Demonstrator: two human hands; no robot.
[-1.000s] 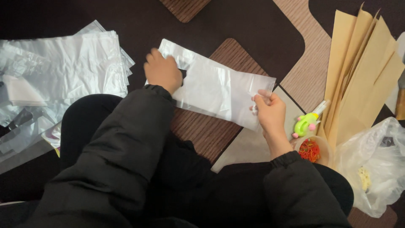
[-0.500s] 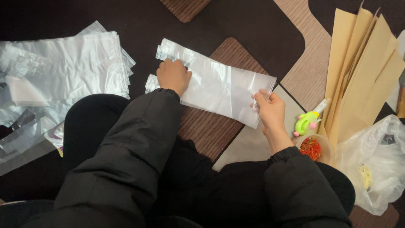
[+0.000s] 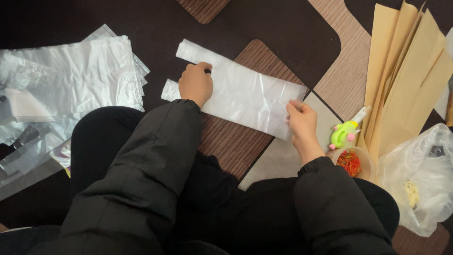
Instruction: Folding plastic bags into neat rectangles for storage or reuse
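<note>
Spanning the whole view, a dark floor covering (image 3: 283,28) with brown wood-grain patches carries every item listed. Stack of clear plastic bags (image 3: 80,75), far left, loosely piled and well apart from the hands. Sheaf of tan paper sheets (image 3: 406,71), upper right, fanned and overlapping. Crumpled translucent bag (image 3: 424,174), lower right, with something pale inside that is too blurred to identify. Single clear plastic bag (image 3: 250,94), centre, lying flat and stretched slantwise across a wood-grain patch, its handle strips pointing to the upper left. Left hand (image 3: 196,85), fingers curled loosely, palm down on the handle end of this bag, pressing it to the floor. Right hand (image 3: 302,120), thumb and fingers pinched together on the bag's opposite, lower-right edge. Small round cup of orange-red rubber bands (image 3: 350,162), just beside the right wrist and touching the foot of the paper sheaf. Green and pink handheld tool (image 3: 344,133), lying just above the cup, near the right hand.
</note>
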